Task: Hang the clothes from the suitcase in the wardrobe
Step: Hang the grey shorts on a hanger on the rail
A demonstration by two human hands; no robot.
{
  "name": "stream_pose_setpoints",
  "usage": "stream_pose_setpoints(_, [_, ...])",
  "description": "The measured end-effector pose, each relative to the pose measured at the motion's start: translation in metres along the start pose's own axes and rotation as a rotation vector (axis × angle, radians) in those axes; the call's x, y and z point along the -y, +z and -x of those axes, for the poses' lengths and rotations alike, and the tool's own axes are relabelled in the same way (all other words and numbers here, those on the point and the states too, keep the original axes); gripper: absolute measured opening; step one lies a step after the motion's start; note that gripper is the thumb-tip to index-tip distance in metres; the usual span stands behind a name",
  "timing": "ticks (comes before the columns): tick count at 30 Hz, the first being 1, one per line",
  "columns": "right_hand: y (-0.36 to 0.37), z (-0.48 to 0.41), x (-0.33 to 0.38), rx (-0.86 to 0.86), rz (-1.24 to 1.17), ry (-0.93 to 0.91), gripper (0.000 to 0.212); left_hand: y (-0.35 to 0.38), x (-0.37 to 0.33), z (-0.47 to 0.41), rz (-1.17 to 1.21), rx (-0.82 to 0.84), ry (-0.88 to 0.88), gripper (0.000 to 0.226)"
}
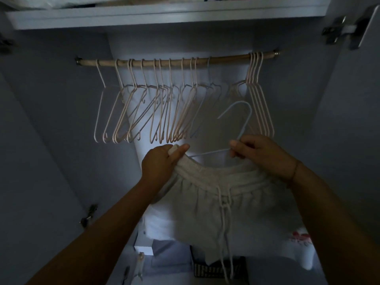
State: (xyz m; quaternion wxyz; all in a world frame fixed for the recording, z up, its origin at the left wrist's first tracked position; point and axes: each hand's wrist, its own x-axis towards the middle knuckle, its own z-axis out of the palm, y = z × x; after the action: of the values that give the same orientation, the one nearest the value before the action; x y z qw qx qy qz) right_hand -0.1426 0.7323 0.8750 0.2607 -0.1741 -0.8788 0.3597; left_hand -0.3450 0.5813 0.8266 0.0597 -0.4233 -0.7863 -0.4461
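You're putting shorts [216, 204] on 1 hanger [246, 124] w/ left hand [162, 163] gripping waistband [205, 174], right hand [261, 155] pinching hanger; next, probs hooking onto rod [226, 58].

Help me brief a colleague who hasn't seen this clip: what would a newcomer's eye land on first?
First, mid-frame, the left hand grips the waistband of pale grey drawstring shorts, while the right hand holds a light blue hanger at their top. Behind them, a wooden rod crosses the dim wardrobe, crowded with empty pale pink hangers.
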Motion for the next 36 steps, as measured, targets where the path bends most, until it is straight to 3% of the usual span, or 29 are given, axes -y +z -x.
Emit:
stream_pose_setpoints(4, [-0.016, 0.026, -0.018, 0.051, 0.122, 0.073, 0.012, 0.001, -0.001, -0.007, 0.019, -0.04, -0.026, 0.047])
stream_pose_setpoints(10, [-0.019, 0.055, -0.028, -0.108, 0.071, 0.093, 0.011, 0.003, -0.004, -0.02, 0.068, -0.072, -0.071, 0.052])
stream_pose_setpoints(14, [-0.027, 0.07, -0.027, -0.028, 0.097, 0.164, 0.015, 0.005, -0.003, -0.021, 0.13, -0.072, -0.016, 0.066])
stream_pose_setpoints(17, [-0.034, 0.086, -0.017, 0.005, 0.042, 0.182, 0.024, 0.01, -0.007, -0.017, 0.193, -0.01, 0.024, 0.065])
stream_pose_setpoints(21, [-0.049, 0.109, -0.014, -0.132, 0.065, 0.195, 0.009, 0.023, -0.021, -0.012, 0.379, 0.183, 0.073, 0.037])
stream_pose_setpoints(25, [-0.056, 0.117, -0.018, -0.246, 0.177, 0.301, 0.009, 0.031, -0.031, -0.019, 0.503, 0.281, 0.074, 0.062])
stream_pose_setpoints(29, [-0.044, 0.1, -0.018, -0.3, 0.257, 0.381, 0.012, 0.031, -0.042, -0.027, 0.552, 0.287, 0.074, 0.067])
stream_pose_setpoints(32, [-0.029, 0.077, -0.016, -0.282, 0.229, 0.39, 0.027, 0.032, -0.045, -0.031, 0.56, 0.306, 0.065, 0.055])
stream_pose_setpoints(36, [-0.021, 0.033, -0.013, -0.28, 0.11, 0.41, 0.031, 0.037, -0.048, -0.039, 0.56, 0.321, 0.059, 0.031])
